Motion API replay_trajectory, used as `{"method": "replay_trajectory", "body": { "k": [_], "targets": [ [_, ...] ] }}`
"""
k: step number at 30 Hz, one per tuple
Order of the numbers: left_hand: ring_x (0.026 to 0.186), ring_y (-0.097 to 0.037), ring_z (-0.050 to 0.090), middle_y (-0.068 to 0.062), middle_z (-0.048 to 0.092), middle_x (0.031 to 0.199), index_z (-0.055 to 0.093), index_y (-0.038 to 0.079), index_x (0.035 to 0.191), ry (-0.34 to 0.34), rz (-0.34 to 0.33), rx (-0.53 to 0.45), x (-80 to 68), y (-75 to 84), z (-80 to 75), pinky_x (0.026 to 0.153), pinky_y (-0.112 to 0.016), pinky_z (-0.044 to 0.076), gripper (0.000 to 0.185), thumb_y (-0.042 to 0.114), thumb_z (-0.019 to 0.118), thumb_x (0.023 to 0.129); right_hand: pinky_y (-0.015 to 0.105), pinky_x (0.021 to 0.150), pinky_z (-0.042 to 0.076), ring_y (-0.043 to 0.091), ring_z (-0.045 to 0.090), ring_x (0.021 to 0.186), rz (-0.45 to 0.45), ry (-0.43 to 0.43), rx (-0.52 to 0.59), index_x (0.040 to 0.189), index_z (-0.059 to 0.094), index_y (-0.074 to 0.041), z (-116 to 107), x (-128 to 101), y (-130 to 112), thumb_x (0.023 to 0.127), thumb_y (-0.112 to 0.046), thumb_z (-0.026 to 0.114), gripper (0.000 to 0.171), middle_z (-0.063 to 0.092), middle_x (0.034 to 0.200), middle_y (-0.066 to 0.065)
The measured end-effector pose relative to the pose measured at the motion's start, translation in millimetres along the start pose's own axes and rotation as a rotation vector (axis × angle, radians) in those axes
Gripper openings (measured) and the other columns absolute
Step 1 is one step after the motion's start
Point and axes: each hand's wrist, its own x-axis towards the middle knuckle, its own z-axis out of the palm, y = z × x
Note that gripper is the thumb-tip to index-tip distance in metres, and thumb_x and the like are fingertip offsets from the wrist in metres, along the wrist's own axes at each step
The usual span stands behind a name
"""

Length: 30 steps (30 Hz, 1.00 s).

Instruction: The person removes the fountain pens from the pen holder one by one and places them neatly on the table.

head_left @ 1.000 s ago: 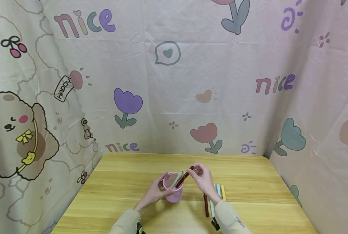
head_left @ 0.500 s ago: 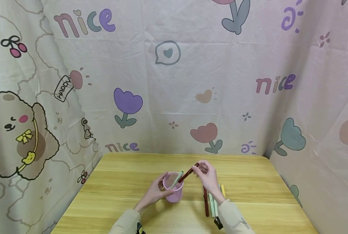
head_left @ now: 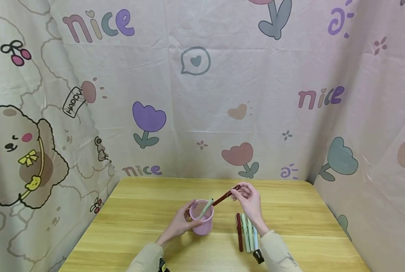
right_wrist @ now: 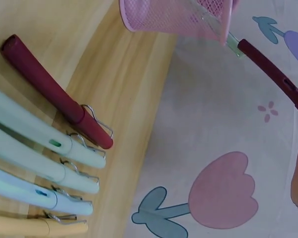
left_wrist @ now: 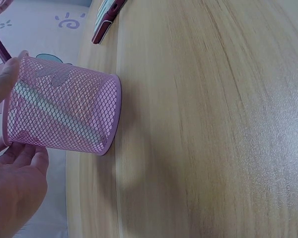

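A pink mesh cup (head_left: 202,222) stands on the wooden table (head_left: 144,211), and my left hand (head_left: 188,220) grips its side. In the left wrist view my fingers (left_wrist: 20,168) curl round the cup (left_wrist: 64,114). A pale green pen (head_left: 205,207) leans inside it. My right hand (head_left: 242,193) pinches a dark red pen (head_left: 225,196) by its upper end. The pen slants down to the left, and its lower end hangs just outside the cup's rim, as the right wrist view shows (right_wrist: 270,72).
Several pens (head_left: 247,236) lie side by side on the table right of the cup: a dark red one (right_wrist: 54,91), pale green ones (right_wrist: 39,134), a pale blue one and a yellow one. Printed cloth (head_left: 202,94) hangs behind and at both sides.
My right hand has drawn the dark red pen up and to the right, out of the cup. My left hand and the cup have stayed in place.
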Motion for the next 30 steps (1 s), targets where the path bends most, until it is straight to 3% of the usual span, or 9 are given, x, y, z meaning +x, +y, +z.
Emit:
{"method": "replay_trajectory", "body": {
  "k": [9,21,30],
  "targets": [
    [0.141,-0.054,0.039,-0.037,0.037,0.152,0.024,-0.014,0.152,0.002,-0.009,-0.01,0.4,-1.4,0.0,0.119,-0.059,0.033,0.092,0.012,0.081,0.085,0.023,0.066,0.064,0.011,0.071,0.068,0.038,0.06,-0.075,0.111,0.066,0.011,-17,3,-6,0.084,0.003,0.077,0.03,0.076,0.085,-0.007],
    [0.142,-0.053,0.038,-0.037,0.035,0.154,0.024,-0.014,0.152,-0.004,-0.017,-0.011,0.3,0.8,-0.5,0.12,-0.057,0.033,0.091,0.011,0.08,0.086,0.015,0.065,0.06,0.001,0.067,0.072,0.069,0.135,-0.12,0.121,0.064,0.012,-41,3,-9,0.086,0.006,0.072,0.036,0.074,0.086,-0.016],
    [0.142,-0.054,0.038,-0.037,0.035,0.154,0.024,-0.013,0.153,0.001,-0.021,-0.008,-0.3,3.2,0.2,0.12,-0.059,0.033,0.091,0.011,0.08,0.086,0.018,0.063,0.061,0.004,0.068,0.067,0.106,0.166,-0.215,0.116,0.066,0.012,-61,4,-3,0.089,0.001,0.072,0.03,0.077,0.085,-0.006]
  ]
}}
